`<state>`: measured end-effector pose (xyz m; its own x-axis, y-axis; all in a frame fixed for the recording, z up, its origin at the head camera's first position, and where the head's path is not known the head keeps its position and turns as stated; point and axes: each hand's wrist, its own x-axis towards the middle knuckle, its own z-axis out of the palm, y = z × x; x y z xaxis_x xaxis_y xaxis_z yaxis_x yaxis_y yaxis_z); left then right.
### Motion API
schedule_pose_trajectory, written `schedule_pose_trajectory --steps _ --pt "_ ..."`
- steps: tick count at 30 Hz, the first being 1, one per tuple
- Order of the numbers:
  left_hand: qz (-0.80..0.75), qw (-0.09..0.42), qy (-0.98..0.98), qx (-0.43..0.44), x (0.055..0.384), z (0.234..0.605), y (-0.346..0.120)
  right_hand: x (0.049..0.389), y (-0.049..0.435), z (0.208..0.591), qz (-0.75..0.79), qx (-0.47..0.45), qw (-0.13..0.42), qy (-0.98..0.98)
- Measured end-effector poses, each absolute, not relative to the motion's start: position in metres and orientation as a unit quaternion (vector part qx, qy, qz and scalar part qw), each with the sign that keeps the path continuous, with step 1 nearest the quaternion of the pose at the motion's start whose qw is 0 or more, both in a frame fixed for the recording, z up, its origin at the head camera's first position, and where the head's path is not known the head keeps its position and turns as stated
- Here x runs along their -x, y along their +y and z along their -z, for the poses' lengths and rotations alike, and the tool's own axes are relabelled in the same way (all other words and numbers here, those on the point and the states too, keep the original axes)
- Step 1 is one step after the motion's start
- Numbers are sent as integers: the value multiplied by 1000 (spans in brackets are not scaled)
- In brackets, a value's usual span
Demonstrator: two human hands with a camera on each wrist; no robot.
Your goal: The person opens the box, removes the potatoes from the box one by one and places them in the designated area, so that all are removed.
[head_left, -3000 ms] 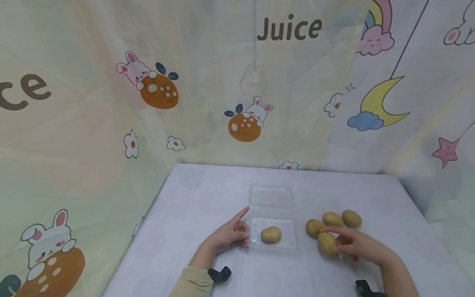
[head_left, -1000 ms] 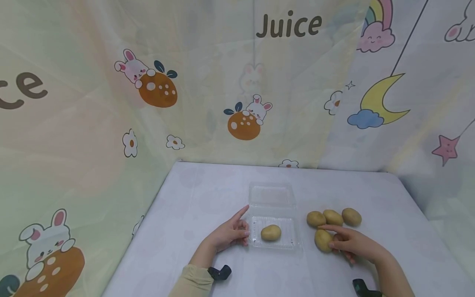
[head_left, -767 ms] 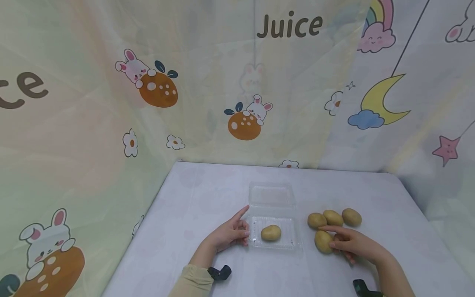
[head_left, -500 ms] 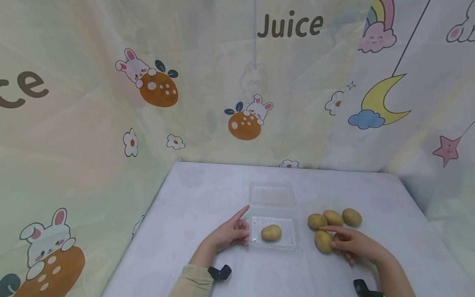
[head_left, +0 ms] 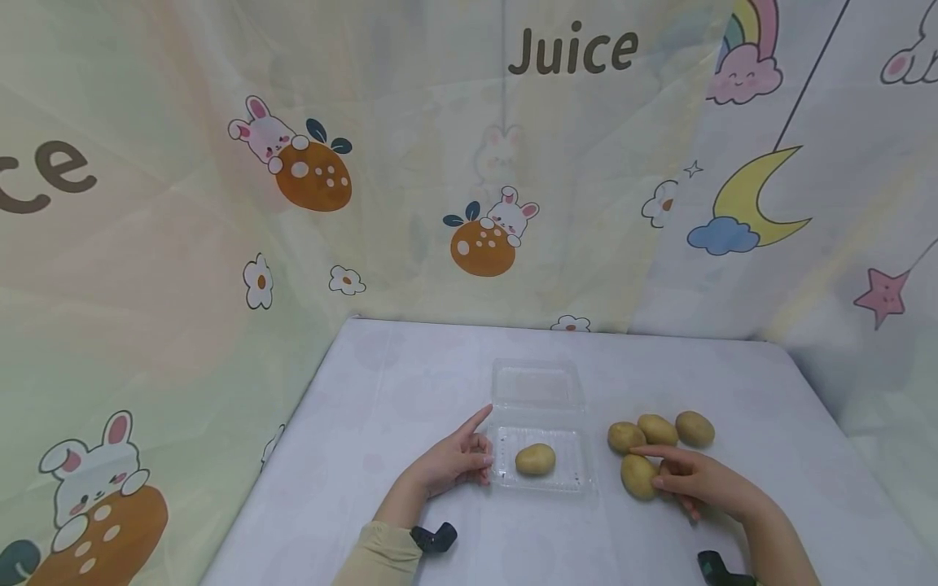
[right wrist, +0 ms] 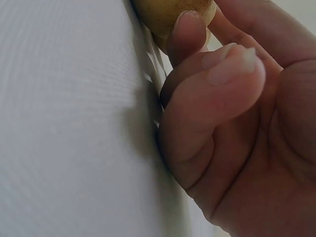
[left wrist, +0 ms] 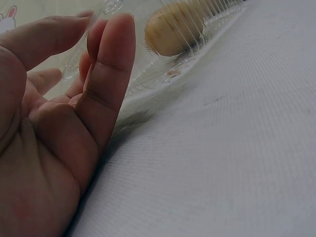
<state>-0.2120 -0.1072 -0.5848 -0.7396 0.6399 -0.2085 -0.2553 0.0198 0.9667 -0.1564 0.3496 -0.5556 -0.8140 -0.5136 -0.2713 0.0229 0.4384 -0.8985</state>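
Note:
In the head view a clear plastic clamshell container [head_left: 575,486] lies with its lid folded back, one potato [head_left: 535,460] in its base. My left hand [head_left: 450,464] is at the container's left edge, thumb and curled fingers at the rim, index finger stretched toward the hinge. In the left wrist view those fingers lie against the clear plastic wall. To the right, my right hand [head_left: 696,478] holds a potato [head_left: 637,478] on the table between index finger and thumb. Three more potatoes lie just behind it: left [head_left: 626,438], middle [head_left: 657,429] and right [head_left: 694,429].
A white cloth covers the table [head_left: 410,366]. Printed curtains [head_left: 396,163] hang behind it and along its sides. Black camera mounts sit at the left wrist [head_left: 435,538] and the right wrist [head_left: 721,570].
Since three seconds ago the right hand and its potato have shifted slightly left, and the neighbouring potato behind has moved a little. The left hand, container and potato inside stay put.

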Motion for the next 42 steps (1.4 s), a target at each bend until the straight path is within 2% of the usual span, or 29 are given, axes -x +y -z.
schedule_pose_trajectory --steps 12,21,37,42 --pt "-688 326 631 -151 213 586 -107 155 349 552 506 141 261 810" --pt "-686 329 631 -149 213 586 -108 154 348 536 502 127 248 819" --pt "-688 329 628 -153 213 586 -108 173 326 500 485 245 224 809" --pt "-692 329 624 -153 213 587 -108 182 310 487 450 251 228 826"
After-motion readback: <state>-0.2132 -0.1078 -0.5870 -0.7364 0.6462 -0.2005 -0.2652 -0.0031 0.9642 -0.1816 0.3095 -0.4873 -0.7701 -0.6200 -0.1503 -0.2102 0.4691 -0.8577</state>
